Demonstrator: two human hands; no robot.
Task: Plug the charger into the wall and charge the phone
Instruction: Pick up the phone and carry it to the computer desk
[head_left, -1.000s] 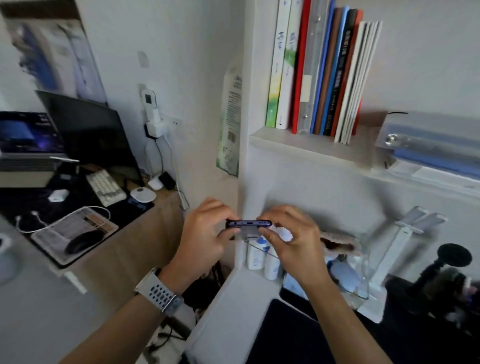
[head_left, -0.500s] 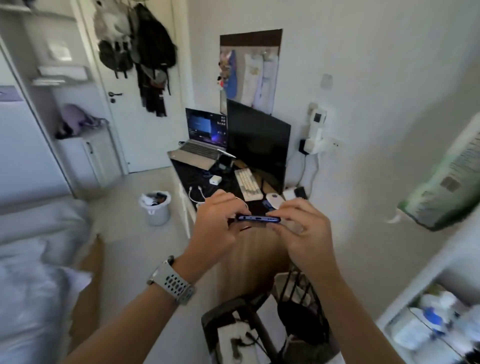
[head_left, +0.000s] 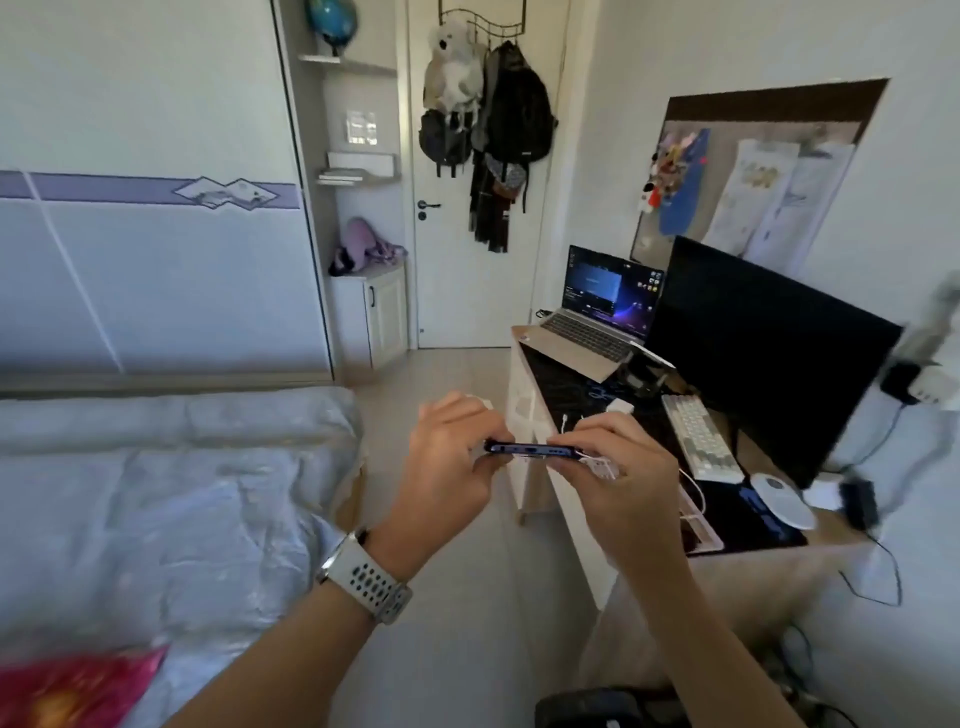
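Left of the desk (head_left: 810, 558), above the floor, I see my left hand (head_left: 447, 467) and right hand (head_left: 618, 478) each pinching an end of the phone (head_left: 532, 450), held flat and edge-on. A white charger (head_left: 619, 406) and keyboard (head_left: 701, 439) sit on the desk beyond.

Most of the phone (head_left: 531, 450) is buried between the left hand (head_left: 451, 470) and right hand (head_left: 621, 480); only its thin bottom edge shows, the ports there too small to make out. Right of the monitor (head_left: 768, 345), the wall plug (head_left: 930, 364) smears into a pale blur, cut by the frame's edge. Below the monitor, cables (head_left: 878, 566) trail down behind the desk (head_left: 737, 577) out of sight. Far left of the monitor, a pink blurred thing (head_left: 78, 691) sits unreadable on the bed.
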